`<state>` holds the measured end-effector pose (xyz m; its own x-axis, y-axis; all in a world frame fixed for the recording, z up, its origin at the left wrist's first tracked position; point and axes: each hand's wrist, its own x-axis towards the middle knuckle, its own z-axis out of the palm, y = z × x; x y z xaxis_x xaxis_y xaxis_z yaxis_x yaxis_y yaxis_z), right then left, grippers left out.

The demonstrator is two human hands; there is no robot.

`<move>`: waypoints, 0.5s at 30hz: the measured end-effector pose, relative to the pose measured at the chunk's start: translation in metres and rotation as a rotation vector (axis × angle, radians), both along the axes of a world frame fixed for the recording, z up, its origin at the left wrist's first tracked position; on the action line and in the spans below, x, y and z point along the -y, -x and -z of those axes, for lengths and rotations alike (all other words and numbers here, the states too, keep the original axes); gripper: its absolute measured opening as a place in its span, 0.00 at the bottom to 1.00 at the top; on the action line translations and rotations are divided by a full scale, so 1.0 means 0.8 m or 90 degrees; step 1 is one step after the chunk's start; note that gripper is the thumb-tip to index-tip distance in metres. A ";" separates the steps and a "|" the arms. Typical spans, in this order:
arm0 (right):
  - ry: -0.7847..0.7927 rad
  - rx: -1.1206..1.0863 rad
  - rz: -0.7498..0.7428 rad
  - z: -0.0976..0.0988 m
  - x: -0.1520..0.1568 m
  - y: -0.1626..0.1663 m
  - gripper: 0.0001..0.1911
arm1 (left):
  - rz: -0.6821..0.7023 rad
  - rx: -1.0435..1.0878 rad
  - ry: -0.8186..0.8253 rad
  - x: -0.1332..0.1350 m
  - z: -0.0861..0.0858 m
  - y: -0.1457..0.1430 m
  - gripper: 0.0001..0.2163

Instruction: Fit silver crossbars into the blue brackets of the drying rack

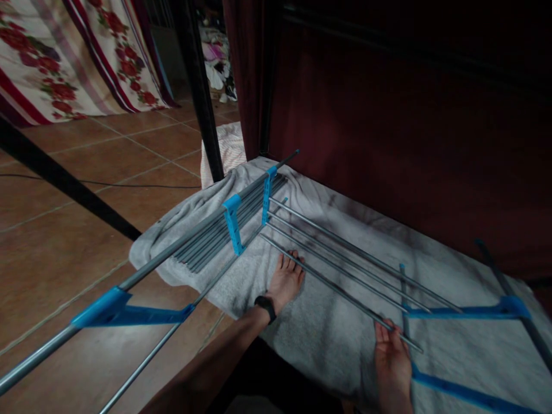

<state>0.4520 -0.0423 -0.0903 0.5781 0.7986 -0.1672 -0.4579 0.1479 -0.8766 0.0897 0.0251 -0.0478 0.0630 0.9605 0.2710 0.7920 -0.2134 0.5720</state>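
A clothes-rack frame of grey metal rods (345, 270) and blue plastic brackets (233, 223) lies on a grey towel (328, 333) on the floor. My left hand (284, 282), with a black band on the wrist, rests flat on the towel with fingers stretched out and fingertips touching the nearest rod. My right hand (391, 359) is closed round the near end of that same thin rod (340, 292). A bundle of loose rods (218, 236) lies beside the upright blue brackets.
A long grey tube (172, 248) with a blue bracket (125, 310) runs out over the brown tiled floor (64, 253). A black pole (200, 86) stands behind it. A dark red wall (409, 126) closes the right side, and another blue bracket (470, 313) lies nearby. Floral cloth (64, 57) hangs at the far left.
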 end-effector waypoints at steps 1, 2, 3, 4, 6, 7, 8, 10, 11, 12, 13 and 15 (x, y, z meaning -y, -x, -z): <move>0.000 0.004 0.000 -0.002 0.000 0.002 0.09 | 0.003 -0.006 0.001 0.000 0.000 0.000 0.21; -0.001 0.009 -0.001 -0.004 0.000 0.004 0.09 | 0.007 -0.012 0.005 0.001 0.000 0.000 0.21; -0.001 0.013 0.000 -0.006 0.001 0.005 0.09 | 0.011 -0.020 0.009 0.001 0.000 0.000 0.21; 0.001 0.017 0.002 -0.008 0.001 0.005 0.09 | 0.015 -0.031 0.013 0.001 -0.001 0.000 0.22; 0.008 0.021 0.011 -0.009 0.002 0.005 0.09 | 0.020 -0.054 0.015 0.002 -0.002 -0.001 0.22; 0.011 0.022 0.012 -0.009 0.002 0.004 0.09 | 0.020 -0.061 0.014 0.003 -0.003 -0.002 0.23; 0.013 0.024 0.009 -0.008 0.002 0.002 0.10 | 0.021 -0.065 0.013 0.003 -0.003 -0.002 0.24; 0.013 0.026 0.005 -0.006 0.002 -0.001 0.10 | 0.019 -0.060 0.016 0.004 -0.005 -0.003 0.25; 0.011 0.019 0.006 -0.004 0.001 -0.003 0.09 | 0.017 -0.052 0.019 0.004 -0.006 -0.003 0.25; 0.010 0.003 0.006 -0.003 0.001 -0.004 0.08 | 0.014 -0.043 0.023 0.005 -0.007 -0.003 0.26; 0.008 -0.023 0.006 -0.002 0.000 -0.006 0.08 | 0.011 -0.032 0.025 0.006 -0.008 -0.003 0.26; 0.006 -0.080 0.006 0.000 -0.001 -0.009 0.08 | 0.003 -0.010 0.027 0.007 -0.012 -0.004 0.26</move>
<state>0.4594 -0.0413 -0.0907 0.5595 0.7915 -0.2460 -0.5631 0.1452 -0.8135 0.0928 0.0193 -0.0385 0.0709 0.9709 0.2289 0.8000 -0.1924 0.5684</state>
